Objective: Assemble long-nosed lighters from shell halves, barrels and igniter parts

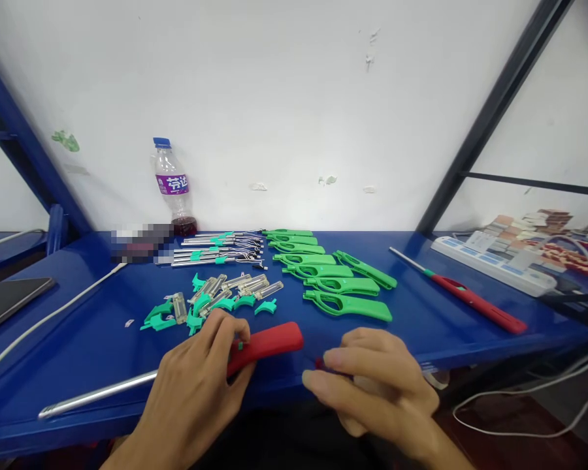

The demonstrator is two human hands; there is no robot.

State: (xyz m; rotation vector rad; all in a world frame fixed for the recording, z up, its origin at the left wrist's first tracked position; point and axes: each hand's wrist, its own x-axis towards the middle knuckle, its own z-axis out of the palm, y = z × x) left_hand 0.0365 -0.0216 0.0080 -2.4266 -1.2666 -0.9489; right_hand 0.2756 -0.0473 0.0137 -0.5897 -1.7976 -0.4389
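Note:
My left hand (200,372) is wrapped around a red long-nosed lighter (274,341), near the table's front edge. Its silver tube (98,394) points left, and the red handle end sticks out to the right. To the right of that end, my right hand (382,385) is closed, thumb and finger at a small dark red piece (319,363) that is mostly hidden. Beyond my left hand lie loose teal triggers (266,306) and clear fuel tanks (269,290). Several green lighter shells (347,305) lie in a column beyond my right hand.
Silver lighter tubes with wires (200,261) lie at the back, beside a drink bottle (174,189). Another red lighter (475,303) lies at the right, near a white power strip (492,266). A phone (14,300) and a white cable (53,317) are at the left.

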